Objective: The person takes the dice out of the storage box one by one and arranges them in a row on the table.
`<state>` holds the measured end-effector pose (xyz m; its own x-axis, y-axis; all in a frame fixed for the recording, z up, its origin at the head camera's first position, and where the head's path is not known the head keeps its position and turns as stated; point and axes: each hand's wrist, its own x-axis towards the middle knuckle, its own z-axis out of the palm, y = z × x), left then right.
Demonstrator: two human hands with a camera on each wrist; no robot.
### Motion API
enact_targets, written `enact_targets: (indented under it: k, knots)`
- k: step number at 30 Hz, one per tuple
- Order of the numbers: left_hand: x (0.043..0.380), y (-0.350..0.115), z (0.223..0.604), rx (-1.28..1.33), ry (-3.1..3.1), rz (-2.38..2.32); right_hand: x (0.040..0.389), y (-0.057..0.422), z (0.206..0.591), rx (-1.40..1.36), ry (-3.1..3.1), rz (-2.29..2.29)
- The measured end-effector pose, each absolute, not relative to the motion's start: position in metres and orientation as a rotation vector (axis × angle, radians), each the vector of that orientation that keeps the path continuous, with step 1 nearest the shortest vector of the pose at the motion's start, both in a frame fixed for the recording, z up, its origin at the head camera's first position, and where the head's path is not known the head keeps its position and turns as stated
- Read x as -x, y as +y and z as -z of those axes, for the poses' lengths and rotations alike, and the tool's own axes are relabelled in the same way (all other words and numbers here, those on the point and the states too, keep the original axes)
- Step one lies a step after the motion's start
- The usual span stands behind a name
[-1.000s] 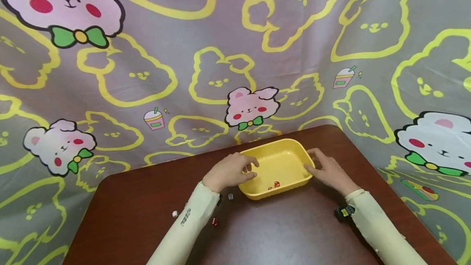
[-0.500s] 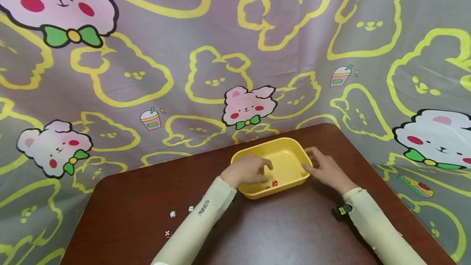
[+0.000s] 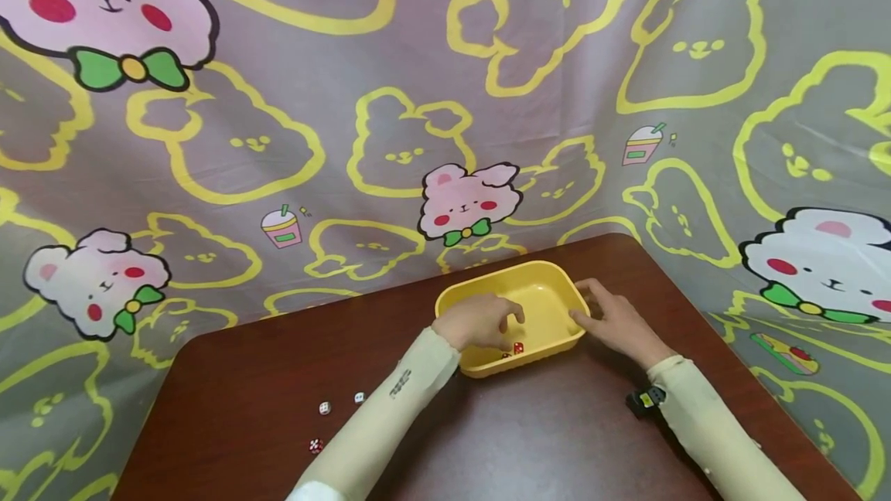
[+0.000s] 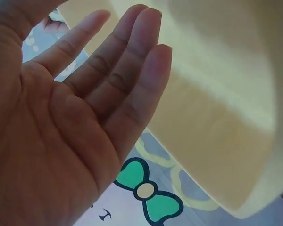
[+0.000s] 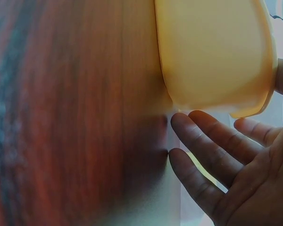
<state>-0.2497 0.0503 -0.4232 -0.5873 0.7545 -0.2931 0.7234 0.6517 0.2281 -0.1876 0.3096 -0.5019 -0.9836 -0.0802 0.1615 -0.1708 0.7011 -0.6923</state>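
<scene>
A yellow tray (image 3: 550, 352) stands on the table, with two red dice (image 3: 518, 348) showing inside along its near wall. My left hand (image 3: 480, 319) hovers over the tray's left half, fingers loosely bent. Its palm (image 4: 52, 127) faces the left wrist camera and holds nothing. My right hand (image 3: 616, 323) grips the tray's right end: the thumb hooks over the rim, and the fingers (image 5: 212, 150) lie outside the wall. On the table to the left are two white dice (image 3: 325, 408) and a red die (image 3: 316, 445).
The brown table (image 3: 250, 377) has its back edge against a patterned cloth (image 3: 390, 37), which also runs along the right side. My left sleeve (image 3: 390, 408) crosses the table and hides part of it near the dice.
My left hand has moved right, from the tray's left rim to above its inside. The shifting sleeve uncovers a white die and a red die. The right hand stays at the rim.
</scene>
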Motion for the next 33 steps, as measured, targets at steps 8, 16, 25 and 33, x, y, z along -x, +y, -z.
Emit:
enact_targets:
  k: [8, 16, 25, 33]
  knots:
    - [0.252, 0.058, 0.422, -1.156, 2.474, -0.076, 0.188, 0.309, 0.502, -0.184, -2.793, -1.15]
    - [0.253, 0.067, 0.422, -1.131, 2.43, 0.014, 0.188, 0.309, 0.501, -0.198, -2.778, -1.151]
    - [0.25, 0.076, 0.429, -1.13, 2.434, 0.186, 0.188, 0.307, 0.5, -0.185, -2.79, -1.177]
    - [0.247, 0.081, 0.432, -1.139, 2.421, 0.232, 0.189, 0.308, 0.5, -0.177, -2.791, -1.167]
